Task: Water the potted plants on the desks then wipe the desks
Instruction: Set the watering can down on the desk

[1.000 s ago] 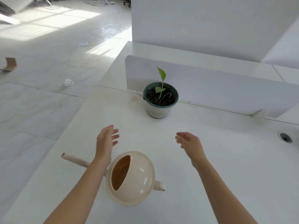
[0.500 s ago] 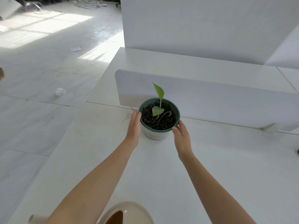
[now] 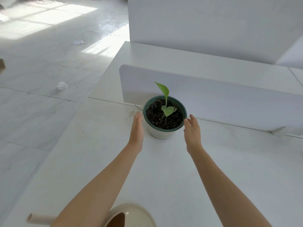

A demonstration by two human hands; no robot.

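A small potted plant (image 3: pixel 161 132) with a green rim, dark soil and two green leaves stands on the white desk (image 3: pixel 91 161), close to the low divider. My left hand (image 3: pixel 136 128) is flat and open just left of the pot, a narrow gap between them. To the pot's right, my right hand (image 3: pixel 192 131) is open too, its fingertips near the green rim; contact is unclear. A cream watering can (image 3: pixel 131 216) sits at the bottom edge, its spout (image 3: pixel 38 218) pointing left, partly hidden by my left forearm.
A white divider panel (image 3: pixel 213 97) runs across the desk behind the pot, with another desk and a tall white partition (image 3: pixel 205 23) beyond. The desk's left edge drops to a tiled floor where a small clear cup (image 3: pixel 62 85) and a scrap (image 3: pixel 79 42) lie.
Both hands reached forward from beside the watering can to either side of the pot. In the last half second they have spread slightly away from it. The view moved closer.
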